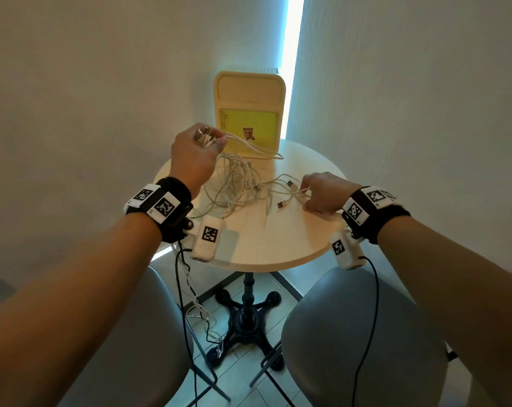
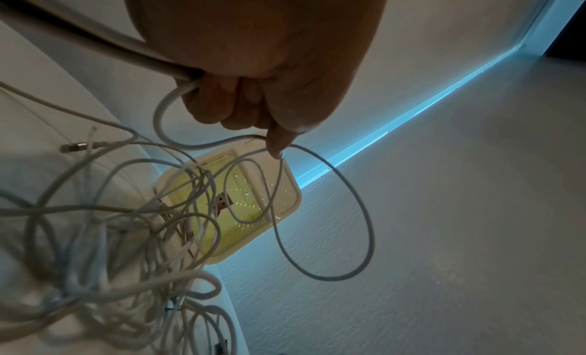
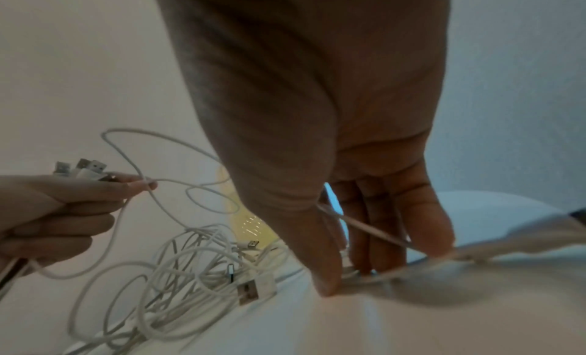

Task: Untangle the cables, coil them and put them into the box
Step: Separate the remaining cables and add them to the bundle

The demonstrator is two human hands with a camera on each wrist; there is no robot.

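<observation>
A tangle of white cables point(image 1: 237, 186) lies on the round table point(image 1: 266, 242); it also fills the lower left of the left wrist view as a tangle point(image 2: 104, 235) and sits in the right wrist view as a tangle point(image 3: 190, 272). My left hand point(image 1: 196, 154) is raised above the table and grips several cable ends, their USB plugs point(image 3: 81, 168) sticking out of the fist. My right hand point(image 1: 322, 192) rests low on the table and pinches a cable point(image 3: 374, 229) between thumb and fingers. The cream box point(image 1: 249, 113) stands open at the back, its lid up.
A loose USB plug point(image 1: 281, 204) lies on the table left of my right hand. Two grey chair seats point(image 1: 363, 333) stand in front of the table, with its black iron base point(image 1: 246, 315) between them. Walls close in on both sides.
</observation>
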